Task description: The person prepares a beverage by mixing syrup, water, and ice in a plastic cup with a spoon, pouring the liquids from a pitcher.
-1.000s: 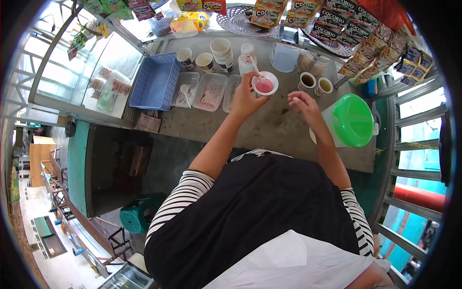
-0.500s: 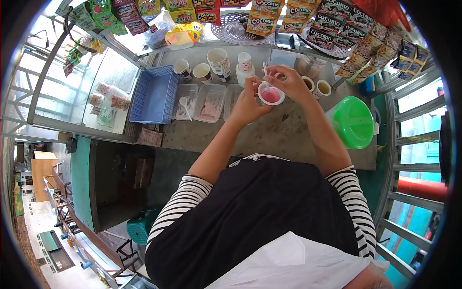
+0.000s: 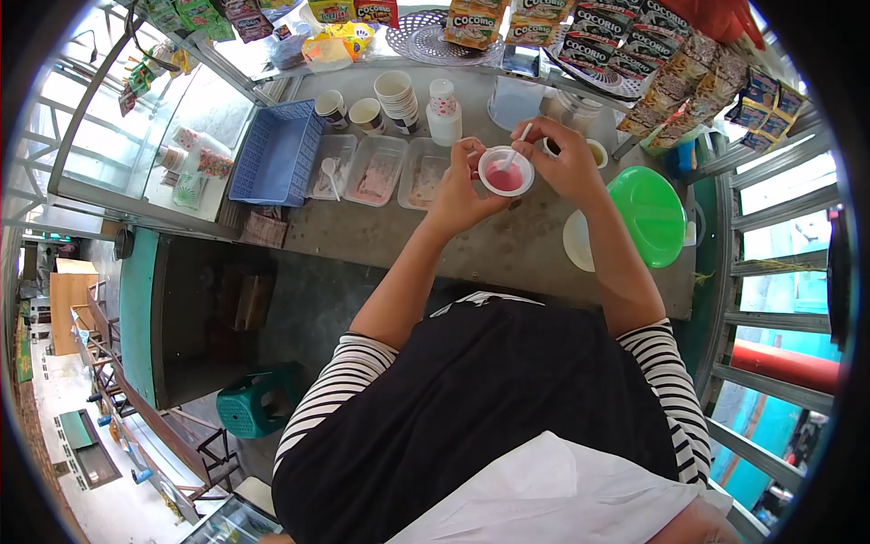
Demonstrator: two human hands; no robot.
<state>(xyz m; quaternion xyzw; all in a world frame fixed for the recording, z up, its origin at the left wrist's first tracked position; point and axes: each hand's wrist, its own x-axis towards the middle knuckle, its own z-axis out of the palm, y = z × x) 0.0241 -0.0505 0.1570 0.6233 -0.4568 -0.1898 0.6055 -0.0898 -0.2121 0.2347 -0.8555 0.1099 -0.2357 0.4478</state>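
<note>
A small white cup (image 3: 490,189) with pink contents (image 3: 505,178) is gripped by my left hand (image 3: 460,195), fingers wrapped around its left side. My right hand (image 3: 564,163) pinches the handle of a white plastic spoon (image 3: 520,147), whose tip dips into the pink contents. Both hands are above the counter. Behind them stand a white bottle-like container (image 3: 444,122) and a clear plastic tub (image 3: 422,172) with pinkish residue. Cups with dark and yellowish contents are partly hidden behind my right hand.
A green lid (image 3: 647,218) tops a container at the right. Leftward lie more clear tubs (image 3: 377,170), one with a white spoon (image 3: 330,178), and a blue basket (image 3: 275,159). Stacked paper cups (image 3: 396,95) stand behind. Sachets (image 3: 594,47) hang overhead. A green stool (image 3: 245,403) stands below left.
My view has shifted slightly. The cup now tips more toward me, showing more of its pink inside, and the spoon leans further right. Both hands keep their hold.
</note>
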